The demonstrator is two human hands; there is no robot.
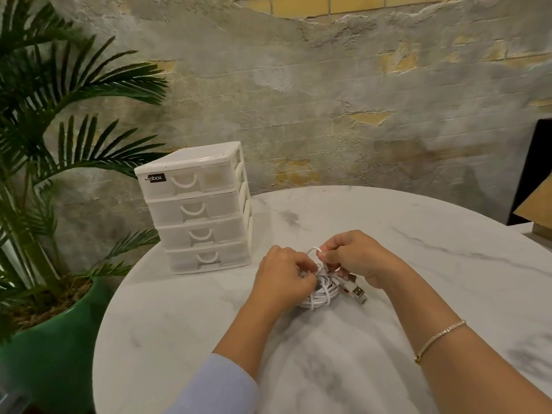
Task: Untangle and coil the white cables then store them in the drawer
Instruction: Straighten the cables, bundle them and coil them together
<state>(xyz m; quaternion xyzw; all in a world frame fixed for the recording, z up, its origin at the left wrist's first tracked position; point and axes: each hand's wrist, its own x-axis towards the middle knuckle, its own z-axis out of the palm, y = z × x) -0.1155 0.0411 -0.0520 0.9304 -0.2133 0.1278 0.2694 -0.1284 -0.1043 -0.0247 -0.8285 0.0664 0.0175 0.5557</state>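
Observation:
A bundle of white cables [321,294] lies tangled on the round marble table [388,234], with USB plugs [357,291] sticking out to its right. My left hand [283,273] grips the left side of the bundle with curled fingers. My right hand [355,255] pinches a small raised loop of white cable just above the bundle. A white plastic drawer unit [197,207] with several closed drawers stands at the table's left rear, a short way left of my hands.
A palm plant in a green pot [50,339] stands beside the table on the left. A rough plastered brick wall rises behind. A dark panel and a brown cardboard shape [534,210] sit at the far right.

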